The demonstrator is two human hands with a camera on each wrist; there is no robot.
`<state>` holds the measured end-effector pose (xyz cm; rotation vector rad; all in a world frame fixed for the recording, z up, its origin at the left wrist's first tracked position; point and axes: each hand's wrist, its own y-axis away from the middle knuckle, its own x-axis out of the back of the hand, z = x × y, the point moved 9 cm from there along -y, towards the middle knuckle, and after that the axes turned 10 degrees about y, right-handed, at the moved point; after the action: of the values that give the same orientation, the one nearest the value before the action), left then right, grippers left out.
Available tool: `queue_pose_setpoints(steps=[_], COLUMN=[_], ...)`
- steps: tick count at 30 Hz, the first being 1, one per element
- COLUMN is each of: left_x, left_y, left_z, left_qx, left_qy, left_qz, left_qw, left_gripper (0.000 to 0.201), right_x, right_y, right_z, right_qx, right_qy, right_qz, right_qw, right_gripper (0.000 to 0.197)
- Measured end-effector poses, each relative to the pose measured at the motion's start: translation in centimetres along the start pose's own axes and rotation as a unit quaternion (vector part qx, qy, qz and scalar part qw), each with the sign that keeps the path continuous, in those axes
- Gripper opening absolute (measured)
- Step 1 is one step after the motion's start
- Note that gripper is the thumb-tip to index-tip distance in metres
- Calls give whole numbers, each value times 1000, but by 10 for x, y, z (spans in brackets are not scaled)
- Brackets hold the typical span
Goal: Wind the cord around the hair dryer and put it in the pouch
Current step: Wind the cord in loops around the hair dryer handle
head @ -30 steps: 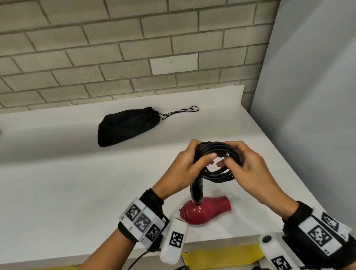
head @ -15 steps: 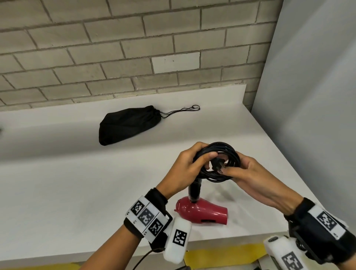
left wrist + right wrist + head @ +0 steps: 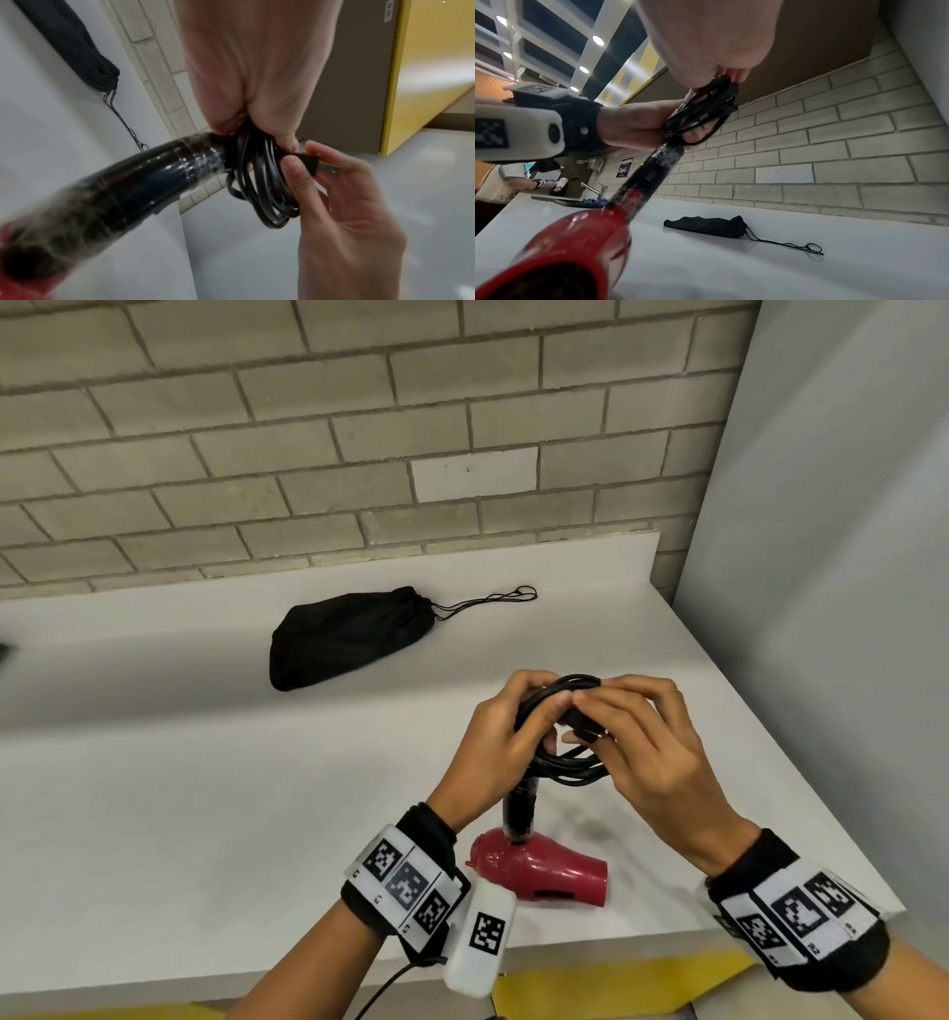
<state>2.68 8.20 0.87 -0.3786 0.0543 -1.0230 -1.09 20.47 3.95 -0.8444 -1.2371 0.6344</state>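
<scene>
Above the surface (image 3: 205, 788), the left hand (image 3: 488, 752) is gripping the coiled cord (image 3: 565, 765), the right hand (image 3: 647, 757) is pinching its plug (image 3: 307, 162), and the hair dryer (image 3: 544, 870) is hanging below. If that pinch is slipping, the loops could spring loose.

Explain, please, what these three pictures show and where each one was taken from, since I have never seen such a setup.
No machine here: a person works with bare hands and wears cameras. The wide picture comes from a head camera; the other two look along each wrist. The left hand grips the coiled black cord of a red hair dryer, whose black handle points up to it. The fingers of the right hand pinch the plug. A black drawstring bag lies on the white counter.
</scene>
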Motion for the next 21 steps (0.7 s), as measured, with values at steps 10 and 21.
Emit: queue_pose_setpoints(steps=[10, 21], left_x=[13, -10], left_y=[1, 2], left_z=[-5, -2], left_qx=[4, -17], left_qy=[-22, -76], left_qz=[-4, -39], left_qw=[1000, 996], left_gripper=[18, 19], right_x=[5, -34], right_y=[17, 2], right_z=[41, 26], right_qx=[-263, -182], right_qy=[-317, -123], right_qz=[-56, -325], right_qw=[910, 920], right_gripper=[27, 62])
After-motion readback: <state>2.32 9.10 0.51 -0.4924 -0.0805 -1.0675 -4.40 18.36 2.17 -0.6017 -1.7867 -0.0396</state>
